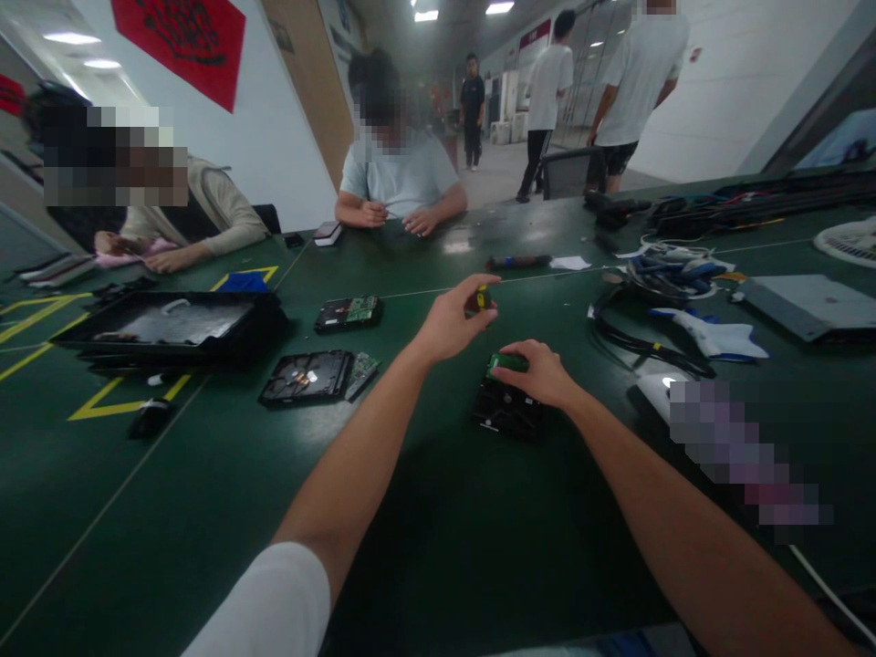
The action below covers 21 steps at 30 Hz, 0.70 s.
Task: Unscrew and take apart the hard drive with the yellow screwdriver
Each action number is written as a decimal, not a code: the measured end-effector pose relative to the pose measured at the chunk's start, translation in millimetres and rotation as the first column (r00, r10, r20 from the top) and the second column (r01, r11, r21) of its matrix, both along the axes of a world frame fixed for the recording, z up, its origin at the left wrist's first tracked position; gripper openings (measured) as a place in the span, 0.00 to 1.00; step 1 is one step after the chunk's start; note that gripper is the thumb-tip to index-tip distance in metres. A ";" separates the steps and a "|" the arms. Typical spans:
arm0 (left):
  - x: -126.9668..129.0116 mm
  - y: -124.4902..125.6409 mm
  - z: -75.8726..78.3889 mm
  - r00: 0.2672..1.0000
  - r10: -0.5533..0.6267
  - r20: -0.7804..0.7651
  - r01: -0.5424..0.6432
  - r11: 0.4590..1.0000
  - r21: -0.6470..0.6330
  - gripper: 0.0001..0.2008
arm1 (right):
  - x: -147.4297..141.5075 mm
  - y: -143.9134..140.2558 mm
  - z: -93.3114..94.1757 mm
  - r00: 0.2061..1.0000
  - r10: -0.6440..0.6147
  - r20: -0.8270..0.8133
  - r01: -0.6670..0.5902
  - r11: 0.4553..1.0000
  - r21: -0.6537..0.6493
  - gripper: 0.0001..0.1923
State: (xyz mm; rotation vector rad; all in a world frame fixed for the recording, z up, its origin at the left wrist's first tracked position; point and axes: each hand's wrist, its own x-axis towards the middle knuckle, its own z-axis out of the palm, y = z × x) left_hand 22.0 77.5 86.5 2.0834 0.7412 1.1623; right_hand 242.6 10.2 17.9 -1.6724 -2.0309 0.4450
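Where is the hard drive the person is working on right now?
In the head view, the hard drive lies on the green table just right of centre, under the right hand, with the left hand beside it.

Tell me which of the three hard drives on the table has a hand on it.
The hard drive under the right hand, nearest the wearer. The two drives farther left lie untouched.

Matt green table [205,511], black metal drive [510,411]

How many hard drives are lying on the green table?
3. One hard drive lies under the right hand; an opened one lies left of the left arm; a third lies board-up behind it. Others may be hidden in the black tray.
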 end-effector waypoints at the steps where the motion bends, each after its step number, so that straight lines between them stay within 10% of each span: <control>1: -0.1 -0.2 0.3 1.000 0.000 -0.001 0.000 1.000 -0.002 0.27 | -0.1 0.1 -0.5 1.000 -0.001 0.002 0.001 1.000 0.001 0.22; 21: -0.6 1.8 0.7 1.000 0.012 0.005 -0.012 1.000 0.019 0.27 | -1.6 2.0 -4.3 0.999 -0.044 -0.010 0.044 0.999 0.015 0.23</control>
